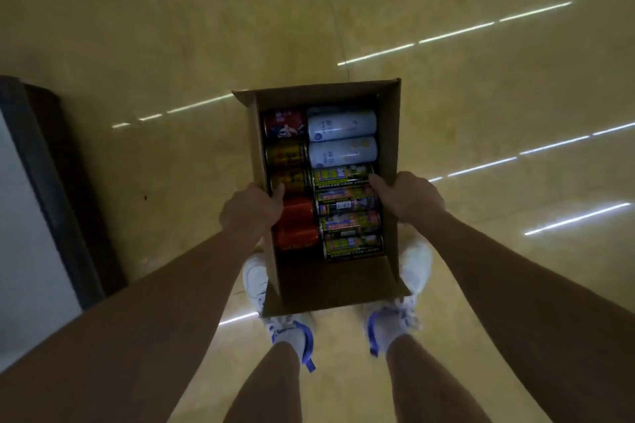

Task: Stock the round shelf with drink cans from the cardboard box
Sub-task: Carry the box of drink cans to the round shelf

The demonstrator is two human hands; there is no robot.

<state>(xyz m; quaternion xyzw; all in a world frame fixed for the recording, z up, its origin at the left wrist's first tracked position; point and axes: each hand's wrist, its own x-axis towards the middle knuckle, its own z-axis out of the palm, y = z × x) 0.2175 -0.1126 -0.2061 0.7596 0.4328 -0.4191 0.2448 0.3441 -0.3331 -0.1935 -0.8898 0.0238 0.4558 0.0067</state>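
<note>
- A dark-framed fixture (51, 182) with a pale panel stands at the far left. The picture edge cuts it off, so what it is cannot be told.
- The left hand (249, 211) grips the left wall of the cardboard box (390, 134). Its thumb is hooked inside beside a yellow can, and its fingers are hidden outside the wall.
- The open-topped box sits in the middle of the view between both hands, covering part of the white-and-blue shoes (256, 280).
- The left row of cans lies sideways: a red can (285, 124) with a cartoon figure at the far end, two yellow cans (285, 154), then two orange-red cans (295, 223). Their print is too blurred to read.
- The right row holds two white cans (342, 125), then four green-and-yellow cans (347, 221). One of these shows a barcode, but the lettering is illegible.
- The right hand (407, 197) clasps the right wall, with fingertips curled over the rim onto a green-and-yellow can. The rest of its hold is out of sight.
- The glossy yellowish floor (171, 27) carries bright streaks of reflected light, mostly to the right.
</note>
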